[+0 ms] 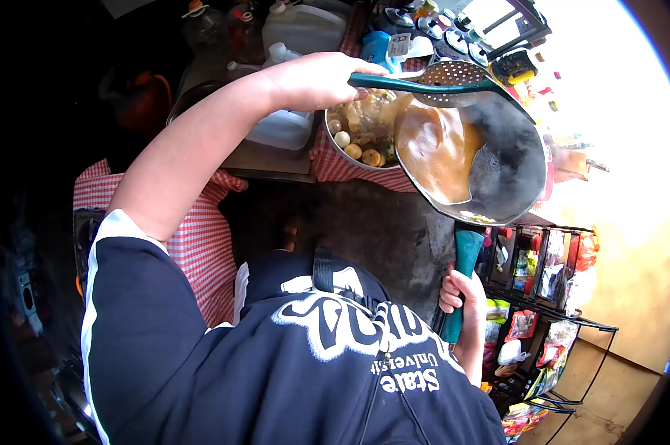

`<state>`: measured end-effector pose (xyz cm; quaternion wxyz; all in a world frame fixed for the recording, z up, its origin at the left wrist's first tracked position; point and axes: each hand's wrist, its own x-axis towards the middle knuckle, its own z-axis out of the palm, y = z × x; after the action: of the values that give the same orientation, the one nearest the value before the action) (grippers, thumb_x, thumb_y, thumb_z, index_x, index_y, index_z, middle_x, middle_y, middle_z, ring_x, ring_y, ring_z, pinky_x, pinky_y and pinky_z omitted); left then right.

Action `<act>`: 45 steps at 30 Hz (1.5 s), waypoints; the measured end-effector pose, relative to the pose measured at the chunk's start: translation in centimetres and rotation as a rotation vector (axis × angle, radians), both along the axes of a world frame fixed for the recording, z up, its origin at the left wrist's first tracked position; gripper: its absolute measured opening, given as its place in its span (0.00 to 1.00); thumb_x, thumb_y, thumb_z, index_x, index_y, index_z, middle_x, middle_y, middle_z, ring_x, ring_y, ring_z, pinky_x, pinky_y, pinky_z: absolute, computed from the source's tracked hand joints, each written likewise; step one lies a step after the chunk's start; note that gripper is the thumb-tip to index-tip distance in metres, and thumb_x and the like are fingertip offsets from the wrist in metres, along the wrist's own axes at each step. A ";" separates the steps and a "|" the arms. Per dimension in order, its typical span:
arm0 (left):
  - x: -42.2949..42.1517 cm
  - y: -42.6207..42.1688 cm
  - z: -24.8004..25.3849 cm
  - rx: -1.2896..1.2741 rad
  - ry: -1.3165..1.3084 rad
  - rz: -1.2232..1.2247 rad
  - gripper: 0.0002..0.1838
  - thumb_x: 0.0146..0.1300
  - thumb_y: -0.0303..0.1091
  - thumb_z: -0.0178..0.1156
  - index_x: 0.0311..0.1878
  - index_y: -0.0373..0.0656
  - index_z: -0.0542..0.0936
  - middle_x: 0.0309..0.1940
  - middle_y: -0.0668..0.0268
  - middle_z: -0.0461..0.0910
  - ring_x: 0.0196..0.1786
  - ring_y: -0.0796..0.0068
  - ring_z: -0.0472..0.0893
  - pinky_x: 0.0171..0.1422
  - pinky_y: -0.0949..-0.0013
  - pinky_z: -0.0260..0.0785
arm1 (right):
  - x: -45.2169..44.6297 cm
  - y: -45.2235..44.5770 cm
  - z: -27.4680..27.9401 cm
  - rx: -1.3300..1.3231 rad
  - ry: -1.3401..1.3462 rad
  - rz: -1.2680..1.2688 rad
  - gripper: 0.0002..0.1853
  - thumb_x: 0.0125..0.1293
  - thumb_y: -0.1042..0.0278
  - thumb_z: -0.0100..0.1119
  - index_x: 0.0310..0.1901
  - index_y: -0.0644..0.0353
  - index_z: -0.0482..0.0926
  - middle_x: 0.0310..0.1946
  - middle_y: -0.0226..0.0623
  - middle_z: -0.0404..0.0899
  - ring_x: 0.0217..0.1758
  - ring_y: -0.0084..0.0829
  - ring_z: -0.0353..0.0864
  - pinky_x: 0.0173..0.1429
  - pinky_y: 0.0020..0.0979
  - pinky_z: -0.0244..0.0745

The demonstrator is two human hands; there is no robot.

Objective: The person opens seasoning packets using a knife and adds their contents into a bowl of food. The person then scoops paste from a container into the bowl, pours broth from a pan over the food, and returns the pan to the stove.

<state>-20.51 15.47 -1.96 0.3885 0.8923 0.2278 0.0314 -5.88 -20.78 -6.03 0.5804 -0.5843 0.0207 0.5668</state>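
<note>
My left hand (327, 80) reaches over the counter, its fingers wrapped round a slotted spoon (453, 73) and a teal-handled utensil (402, 83). Both lie across the top of a dark wok (509, 174). My right hand (465, 293) grips the wok's teal handle (468, 252) low on the right. Brown sauce (435, 152) has gathered on the wok's left side, which overlaps a large metal pot (350, 158). Round, pale pieces (353, 151) and other food sit in that pot. Steam blurs the wok's right part.
A red checked cloth (201, 252) hangs at the left. Plastic jugs (302, 30) and bottles (201, 22) stand behind my left arm. Several lidded jars (453, 44) line the back. At the right is a black wire rack (542, 274) with packets.
</note>
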 end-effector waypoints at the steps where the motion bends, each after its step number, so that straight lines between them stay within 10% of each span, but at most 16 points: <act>1: 0.2 0.0 -0.1 0.000 0.004 -0.006 0.25 0.58 0.32 0.55 0.61 0.49 0.70 0.42 0.51 0.79 0.44 0.59 0.79 0.51 0.64 0.69 | 0.0 -0.1 0.0 0.003 0.005 0.002 0.08 0.62 0.68 0.54 0.40 0.56 0.67 0.18 0.23 0.59 0.13 0.14 0.55 0.17 0.19 0.54; 45: 1.0 0.6 -1.6 0.063 -0.094 -0.048 0.24 0.58 0.33 0.57 0.61 0.52 0.71 0.43 0.51 0.79 0.45 0.58 0.79 0.53 0.63 0.68 | 0.6 -0.9 -0.5 0.005 0.005 -0.017 0.08 0.63 0.69 0.53 0.41 0.56 0.66 0.18 0.23 0.59 0.14 0.14 0.56 0.18 0.20 0.55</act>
<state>-19.46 16.06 -3.53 0.3710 0.9069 0.1869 0.0710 -5.23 -21.64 -6.50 0.5868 -0.5810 0.0257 0.5634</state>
